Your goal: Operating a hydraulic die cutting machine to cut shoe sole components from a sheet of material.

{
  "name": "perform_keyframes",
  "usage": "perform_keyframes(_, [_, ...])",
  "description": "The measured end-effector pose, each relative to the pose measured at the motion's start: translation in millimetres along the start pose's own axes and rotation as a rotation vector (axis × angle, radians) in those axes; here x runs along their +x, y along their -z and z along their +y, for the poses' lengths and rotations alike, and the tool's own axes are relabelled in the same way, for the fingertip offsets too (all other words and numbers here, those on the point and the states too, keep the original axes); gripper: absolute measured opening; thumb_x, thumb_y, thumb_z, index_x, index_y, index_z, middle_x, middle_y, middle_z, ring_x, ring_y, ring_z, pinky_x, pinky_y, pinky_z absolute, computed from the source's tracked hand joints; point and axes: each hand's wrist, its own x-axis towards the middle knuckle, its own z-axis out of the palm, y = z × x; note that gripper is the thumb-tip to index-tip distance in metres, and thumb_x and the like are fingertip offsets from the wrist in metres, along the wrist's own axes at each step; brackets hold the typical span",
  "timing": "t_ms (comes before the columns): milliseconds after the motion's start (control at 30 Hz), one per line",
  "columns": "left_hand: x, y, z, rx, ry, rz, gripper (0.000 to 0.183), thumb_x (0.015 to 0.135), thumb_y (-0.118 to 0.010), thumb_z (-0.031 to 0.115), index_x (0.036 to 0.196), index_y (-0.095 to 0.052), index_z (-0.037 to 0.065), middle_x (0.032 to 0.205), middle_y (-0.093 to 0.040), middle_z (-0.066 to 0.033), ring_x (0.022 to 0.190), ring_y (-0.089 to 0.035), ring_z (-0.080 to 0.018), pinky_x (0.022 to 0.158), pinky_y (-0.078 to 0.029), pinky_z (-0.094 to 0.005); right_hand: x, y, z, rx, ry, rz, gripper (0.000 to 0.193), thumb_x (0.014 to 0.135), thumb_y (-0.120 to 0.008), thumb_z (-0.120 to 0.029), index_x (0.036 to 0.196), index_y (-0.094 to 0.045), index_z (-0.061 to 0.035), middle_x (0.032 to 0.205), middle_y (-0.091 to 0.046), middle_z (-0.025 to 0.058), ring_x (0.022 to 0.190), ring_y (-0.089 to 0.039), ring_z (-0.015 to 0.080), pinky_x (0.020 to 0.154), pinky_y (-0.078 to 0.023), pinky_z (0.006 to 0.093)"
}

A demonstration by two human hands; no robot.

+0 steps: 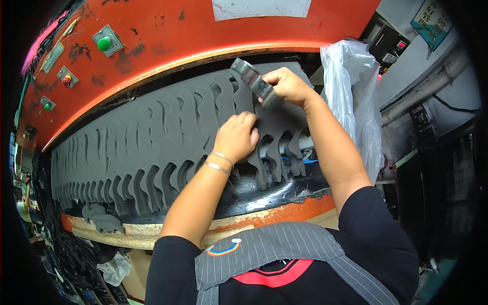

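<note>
Wide view from head down onto hands (235, 137)

Beyond the fingers (247, 119) rises a broad red-orange machine front (168, 38), scuffed with dark patches and shining along its lower edge. A white sheet (262, 9) is fixed high on it. Well to the left of the fingers are a green button (104, 44), a red button (66, 81) and a smaller green one. To their right hangs clear plastic (338, 84); farther right, a grey pipe (426, 92) slants along a pale wall (462, 101) below a teal banner (431, 25). A red light (401, 44) glows on a dark box. Nearer than the fingers, left and low, a white plastic bag (116, 269) lies beside cardboard (137, 277).
</note>
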Motion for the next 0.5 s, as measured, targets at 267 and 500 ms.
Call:
perform_keyframes(267, [55, -4, -25, 0.032, 0.416, -0.285, 0.041, 0.089, -0.05, 0.024, 0.129, -0.056, 0.015, 0.109, -0.064, -0.0189, 0.102, -0.061, -0.0364, 0.091, -0.047, -0.0448, -19, -16, 35, -0.897, 0.18, 0.076, 0.026, 0.064, -0.064, -0.01, 0.089, -0.068, -0.0031, 0.084, -0.061, 0.0099, 0.092, -0.058, 0.027, 0.084, -0.046, 0.0368])
perform_keyframes(500, [56, -8, -32, 0.002, 0.396, -0.282, 0.041, 0.09, -0.045, 0.021, 0.13, -0.055, 0.016, 0.109, -0.064, -0.0187, 0.1, -0.062, -0.0359, 0.09, -0.048, -0.0437, -53, -26, 47, -0.782, 0.192, 0.2, 0.07, 0.067, -0.077, -0.046, 0.127, -0.056, -0.0168, 0.147, -0.029, 0.0225, 0.134, -0.029, 0.043, 0.109, -0.026, 0.0481])
